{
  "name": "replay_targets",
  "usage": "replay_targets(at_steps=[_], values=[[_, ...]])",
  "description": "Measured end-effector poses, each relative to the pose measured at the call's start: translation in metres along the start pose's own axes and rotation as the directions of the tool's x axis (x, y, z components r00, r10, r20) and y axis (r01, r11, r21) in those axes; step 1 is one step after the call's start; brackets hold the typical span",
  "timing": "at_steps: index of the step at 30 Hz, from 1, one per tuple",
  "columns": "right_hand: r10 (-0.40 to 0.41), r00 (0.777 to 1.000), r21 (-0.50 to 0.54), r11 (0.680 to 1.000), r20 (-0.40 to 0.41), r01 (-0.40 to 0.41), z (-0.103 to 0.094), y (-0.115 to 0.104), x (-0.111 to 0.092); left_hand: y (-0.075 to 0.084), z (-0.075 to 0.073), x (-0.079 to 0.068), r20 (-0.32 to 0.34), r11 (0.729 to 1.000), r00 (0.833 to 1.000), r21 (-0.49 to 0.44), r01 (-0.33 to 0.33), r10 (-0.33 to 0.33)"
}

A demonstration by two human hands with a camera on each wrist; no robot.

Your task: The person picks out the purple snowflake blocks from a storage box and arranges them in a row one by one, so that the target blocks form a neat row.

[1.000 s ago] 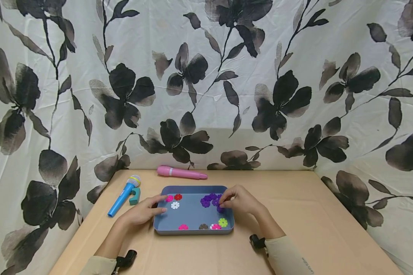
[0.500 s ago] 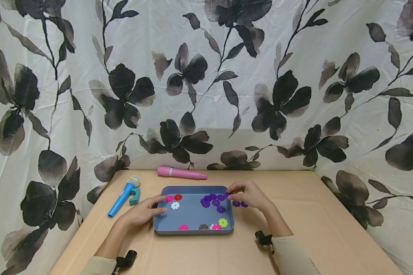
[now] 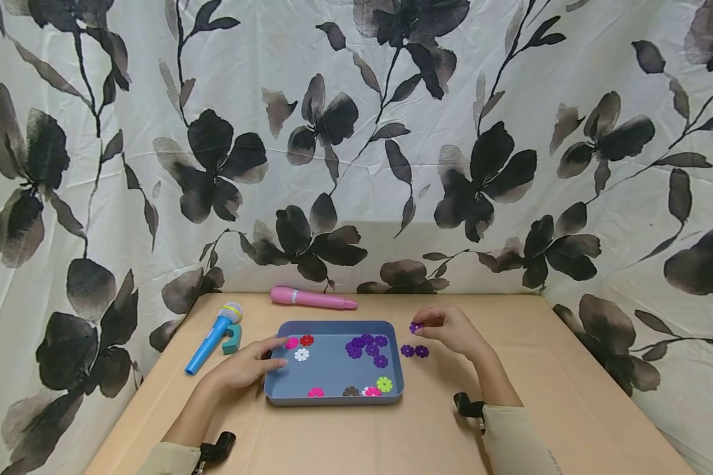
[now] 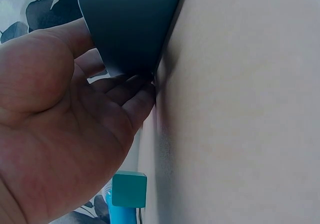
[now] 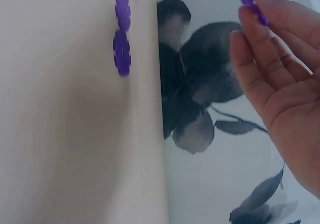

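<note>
A grey-blue tray (image 3: 327, 371) lies on the table with several flower-shaped plastic discs in it. Purple discs (image 3: 355, 348) cluster at its right; pink, red, white, brown and green ones are spread along the left and near side. My left hand (image 3: 242, 367) grips the tray's left wall, thumb and a finger over the rim; other fingers reach low against its outside in the left wrist view. Right of the tray, my right hand (image 3: 451, 330) pinches one purple disc (image 5: 252, 6) between thumb and fingertips, above the table. Two more purple discs (image 5: 121, 51) lie side by side below it.
A blue toy microphone (image 3: 209, 343) and a teal block (image 3: 232, 339) lie left of the tray. Behind the tray is a pink microphone-shaped toy (image 3: 315, 299). A floral curtain (image 3: 392, 198) hangs along the table's back edge.
My right hand has picked a purple disc out of the tray's right side and carried it rightward past the rim. The two discs on the table came into sight. My left hand stays put.
</note>
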State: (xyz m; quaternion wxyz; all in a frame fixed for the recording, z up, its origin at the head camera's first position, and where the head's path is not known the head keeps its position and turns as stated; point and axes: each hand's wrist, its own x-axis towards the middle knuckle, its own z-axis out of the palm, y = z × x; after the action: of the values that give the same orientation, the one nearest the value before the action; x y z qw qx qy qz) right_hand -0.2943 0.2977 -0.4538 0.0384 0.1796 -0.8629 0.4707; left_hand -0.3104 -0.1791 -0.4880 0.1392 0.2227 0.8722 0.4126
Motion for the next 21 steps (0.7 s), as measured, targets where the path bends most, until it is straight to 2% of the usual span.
replay_targets(at_steps=[8, 14, 21], values=[[0.055, 0.998, -0.099, 0.993, -0.025, -0.057, -0.011, 0.015, -0.005, 0.000, 0.000, 0.001, 0.005, 1.000, 1.000, -0.003, -0.006, 0.006], [0.056, 0.998, -0.184, 0.981, -0.022, -0.060, -0.015, 0.031, -0.007, -0.001, 0.001, 0.002, 0.007, 1.000, 1.000, -0.004, -0.016, 0.016], [0.202, 0.979, -0.203, 0.960, 0.016, -0.195, -0.013, 0.044, -0.012, -0.001, 0.000, 0.002, 0.008, 1.000, 1.000, -0.004, -0.003, 0.003]])
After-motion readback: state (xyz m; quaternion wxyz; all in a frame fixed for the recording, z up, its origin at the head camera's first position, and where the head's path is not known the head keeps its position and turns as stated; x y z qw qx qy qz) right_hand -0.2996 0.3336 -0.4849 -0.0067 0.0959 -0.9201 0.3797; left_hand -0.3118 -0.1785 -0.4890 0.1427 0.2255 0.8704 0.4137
